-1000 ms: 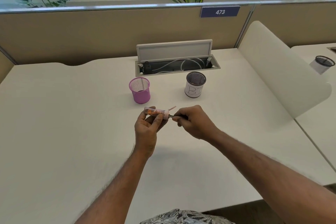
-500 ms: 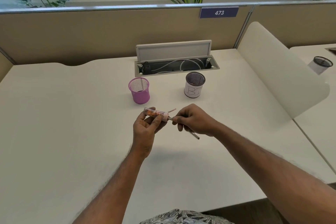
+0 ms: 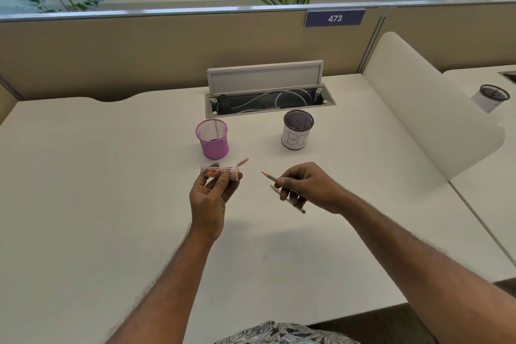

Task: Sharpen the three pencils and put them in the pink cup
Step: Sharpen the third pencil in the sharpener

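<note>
Right grip (image 3: 304, 187) is clamped on a pencil (image 3: 269, 176), fingers curled round the shaft just behind its point, which looks freshly cut and aims toward the left grip (image 3: 212, 198). That one is closed round a clear sharpener (image 3: 220, 172) with shavings inside, and its small pink lid (image 3: 242, 162) stands open. Pencil and sharpener are apart, both above the table (image 3: 97, 190). The pink cup (image 3: 212, 145) stands just beyond the sharpener. Whether it already holds pencils I cannot tell through the mesh.

The drop is probably next, and it has several risks:

- Going in point-first from any height, the lead may snap on the mesh bottom.
- The cup looks light, so a knuckle or the pencil's long tail catching the rim could tip it.
- The labelled cup (image 3: 296, 139) stands nearer the right grip, so a hasty reach might pick the wrong one.
- With the lid open, tilting the sharpener could scatter shavings.

A second grey shaft shows under the right fingers, but I cannot tell if it is another pencil. If it is, it might slip out on release.
</note>
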A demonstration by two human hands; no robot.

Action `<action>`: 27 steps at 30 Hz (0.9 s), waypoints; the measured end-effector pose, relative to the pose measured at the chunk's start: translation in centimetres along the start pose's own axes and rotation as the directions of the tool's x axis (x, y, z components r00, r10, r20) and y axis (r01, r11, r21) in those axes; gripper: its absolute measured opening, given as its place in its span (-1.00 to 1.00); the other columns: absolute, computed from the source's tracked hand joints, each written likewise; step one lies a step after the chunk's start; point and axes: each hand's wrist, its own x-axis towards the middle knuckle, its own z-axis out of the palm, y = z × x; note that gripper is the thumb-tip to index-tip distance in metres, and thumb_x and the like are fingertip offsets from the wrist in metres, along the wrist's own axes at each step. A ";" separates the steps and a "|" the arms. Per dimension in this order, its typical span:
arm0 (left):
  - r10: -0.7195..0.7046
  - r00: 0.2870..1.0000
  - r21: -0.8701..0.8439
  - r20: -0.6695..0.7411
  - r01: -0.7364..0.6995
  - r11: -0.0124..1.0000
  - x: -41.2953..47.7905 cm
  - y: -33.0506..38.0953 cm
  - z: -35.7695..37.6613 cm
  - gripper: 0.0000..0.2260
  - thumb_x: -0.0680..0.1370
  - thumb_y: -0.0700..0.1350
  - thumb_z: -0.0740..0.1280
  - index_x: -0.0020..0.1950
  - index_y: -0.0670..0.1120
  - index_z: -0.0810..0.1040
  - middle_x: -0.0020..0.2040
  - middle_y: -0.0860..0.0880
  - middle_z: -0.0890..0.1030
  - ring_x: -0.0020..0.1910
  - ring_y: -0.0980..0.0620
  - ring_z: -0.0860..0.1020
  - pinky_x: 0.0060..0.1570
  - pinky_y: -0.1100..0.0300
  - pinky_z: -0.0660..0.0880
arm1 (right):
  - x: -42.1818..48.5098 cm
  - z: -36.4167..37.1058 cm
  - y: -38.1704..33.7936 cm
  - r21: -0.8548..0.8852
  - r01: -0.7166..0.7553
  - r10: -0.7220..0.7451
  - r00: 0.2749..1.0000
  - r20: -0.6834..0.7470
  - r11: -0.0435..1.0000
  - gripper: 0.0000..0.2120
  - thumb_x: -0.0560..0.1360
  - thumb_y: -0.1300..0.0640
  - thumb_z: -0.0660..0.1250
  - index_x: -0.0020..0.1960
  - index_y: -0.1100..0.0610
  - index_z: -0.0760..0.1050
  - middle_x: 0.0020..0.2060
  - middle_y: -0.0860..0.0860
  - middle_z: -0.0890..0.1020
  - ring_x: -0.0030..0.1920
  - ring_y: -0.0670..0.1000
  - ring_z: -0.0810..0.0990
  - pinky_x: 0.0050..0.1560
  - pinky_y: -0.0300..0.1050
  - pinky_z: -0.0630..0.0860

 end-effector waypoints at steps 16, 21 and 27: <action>-0.017 0.997 0.057 -0.070 0.021 0.998 -0.1 -0.9 -1.5 -0.73 0.57 -0.35 0.28 0.26 -0.37 0.41 -0.13 -0.12 0.66 -0.08 -0.10 0.66 0.02 0.09 0.58 | 1.5 2.8 6.1 -0.010 -0.010 0.006 0.933 -0.359 1.000 -0.97 0.50 0.22 0.39 -0.12 0.15 0.59 -0.34 0.00 0.65 -0.42 -0.08 0.54 -0.36 -0.17 0.47; -0.024 0.995 0.089 -0.099 0.032 0.996 -0.2 -0.9 -1.9 -0.82 0.57 -0.35 0.28 0.16 -0.36 0.48 -0.09 -0.13 0.62 -0.08 -0.10 0.66 0.05 0.06 0.58 | 2.6 4.8 8.4 -0.092 -0.020 -0.026 0.884 -0.466 0.996 -0.90 0.48 0.24 0.39 -0.15 0.06 0.57 -0.34 -0.05 0.59 -0.34 -0.04 0.58 -0.20 -0.07 0.59; -0.048 0.991 0.098 -0.124 0.060 0.993 -0.3 -1.1 -2.4 -0.89 0.56 -0.35 0.29 0.09 -0.29 0.51 -0.07 -0.16 0.61 -0.07 -0.12 0.66 0.04 0.06 0.59 | 4.1 6.8 10.5 -0.371 -0.154 -0.084 0.829 -0.552 0.916 -0.95 0.48 0.12 0.38 -0.09 0.06 0.62 -0.16 -0.06 0.58 -0.18 -0.09 0.52 -0.15 -0.15 0.41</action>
